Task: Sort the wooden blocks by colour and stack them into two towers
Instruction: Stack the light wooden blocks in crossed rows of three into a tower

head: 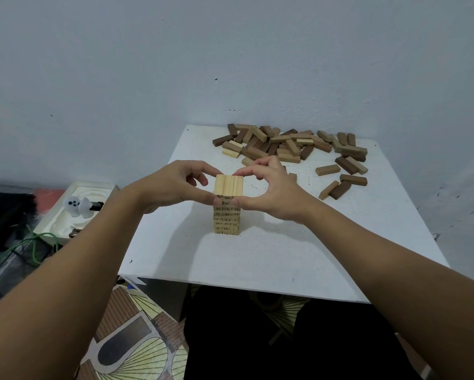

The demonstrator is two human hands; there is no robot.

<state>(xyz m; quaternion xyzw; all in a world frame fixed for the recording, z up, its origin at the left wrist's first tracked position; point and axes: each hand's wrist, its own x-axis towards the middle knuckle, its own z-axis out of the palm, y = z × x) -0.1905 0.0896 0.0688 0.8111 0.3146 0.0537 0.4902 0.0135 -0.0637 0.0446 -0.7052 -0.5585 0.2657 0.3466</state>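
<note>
The light tower's top layer (228, 185), long axes pointing away, is pinched squarely between both hands (228, 187), the unsorted pile (288, 146) lying beyond the right hand (271, 187)

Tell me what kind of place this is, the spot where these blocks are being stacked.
Probably a room in a home, not a workshop. A small white table stands against a plain painted wall, a patterned floor mat lies below, and household clutter with green cables sits on the floor at the left.
</note>
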